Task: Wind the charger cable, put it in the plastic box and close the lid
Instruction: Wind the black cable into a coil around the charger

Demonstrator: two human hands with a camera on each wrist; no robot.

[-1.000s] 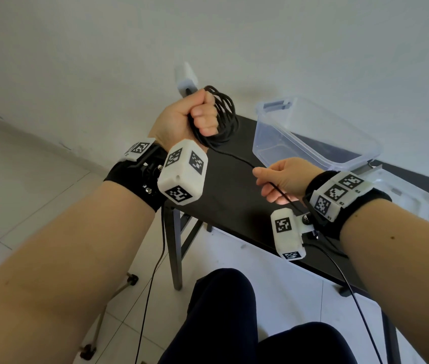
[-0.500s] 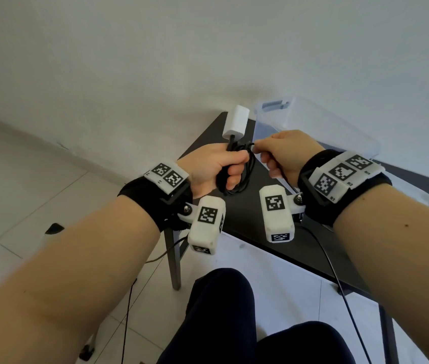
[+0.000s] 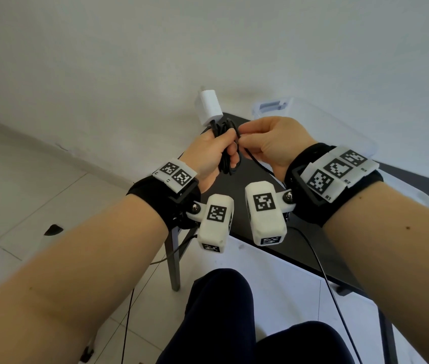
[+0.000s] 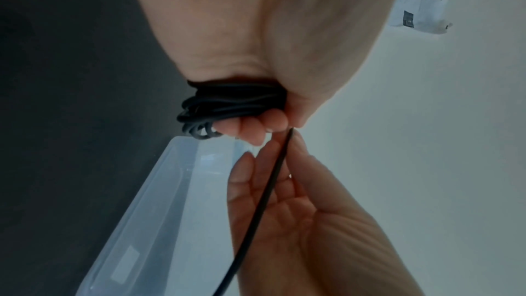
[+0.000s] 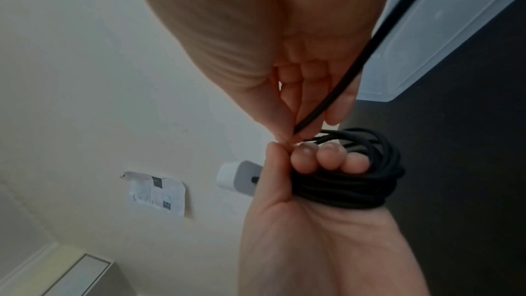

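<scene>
My left hand (image 3: 214, 151) grips a bundle of wound black charger cable (image 3: 228, 164), with the white charger plug (image 3: 209, 107) sticking up above the fist. In the right wrist view the coil (image 5: 350, 179) loops round the left fingers. My right hand (image 3: 268, 143) pinches the loose run of cable (image 4: 264, 190) right against the left fist; the rest of it trails down past my right wrist (image 3: 323, 271). Behind the hands the clear plastic box (image 3: 310, 119) stands open on the black table (image 3: 266, 206).
The box's clear lid (image 3: 415, 193) lies on the table right of the box, mostly hidden by my right wrist. A white wall is behind the table, with a paper label (image 5: 156, 193) stuck on it. My knees (image 3: 218, 311) are below the table edge.
The left hand came down from high at the left to the middle. The right hand rose with the cable and met it; now both hands touch at the coil.
</scene>
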